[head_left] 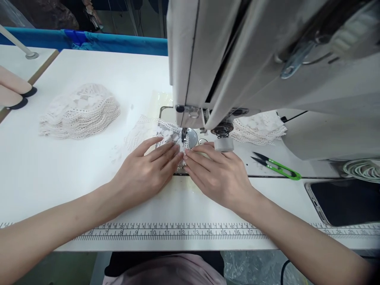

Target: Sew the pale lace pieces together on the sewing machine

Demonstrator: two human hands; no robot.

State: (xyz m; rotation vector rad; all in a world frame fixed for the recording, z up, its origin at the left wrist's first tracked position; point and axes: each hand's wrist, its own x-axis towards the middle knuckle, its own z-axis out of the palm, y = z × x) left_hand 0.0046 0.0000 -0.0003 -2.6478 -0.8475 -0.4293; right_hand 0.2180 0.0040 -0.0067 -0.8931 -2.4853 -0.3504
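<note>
A white lace piece (168, 132) lies under the sewing machine's presser foot (184, 134), its scalloped left part spreading over the white table. My left hand (145, 170) presses on this lace from the left, fingers stretched toward the foot and fingertips closed on its near edge. From the other side, my right hand (219, 174) has its fingertips together on the narrow lace edging just in front of the foot. The fingertips of both hands nearly meet. Both thumbs are hidden beneath the fingers.
A lace stack (83, 113) sits at left, and more lace (258, 126) lies behind my right hand. Green thread snips (276, 165), a phone (347, 202) and a coiled cord (362, 169) are at right. The machine head (213, 51) overhangs. A measuring tape (166, 232) runs along the front.
</note>
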